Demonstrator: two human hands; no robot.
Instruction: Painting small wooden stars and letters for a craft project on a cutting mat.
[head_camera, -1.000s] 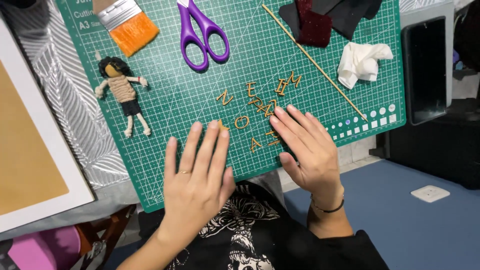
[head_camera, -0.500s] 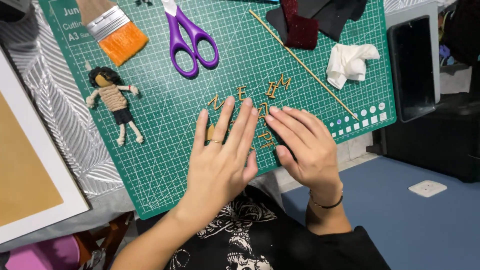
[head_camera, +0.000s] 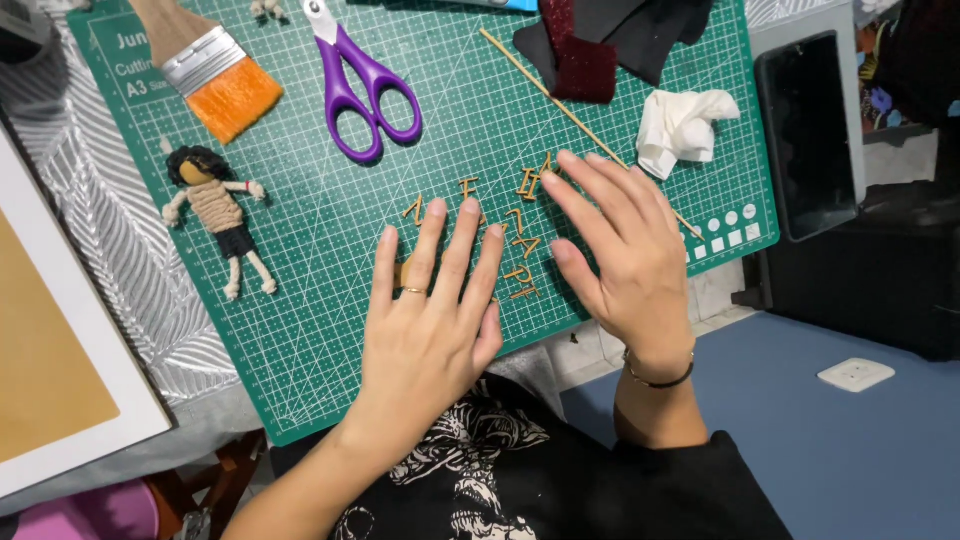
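On the mat: both hands flat, fingers spread wide, holding nothing.
Left hand (head_camera: 430, 310): over small stick letters (head_camera: 520, 235), steadying them.
Right hand (head_camera: 620, 245): beside them, on the green cutting mat (head_camera: 330, 300).

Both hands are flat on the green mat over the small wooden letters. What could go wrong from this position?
1. The left hand and right hand lie over the loose wooden letters; a slide of either palm could push them out of line.
2. Some letters sit close to the near edge of the cutting mat, so a nudged one might fall to the floor.
3. The thin wooden stick runs under the right fingers and could be knocked into the letters.
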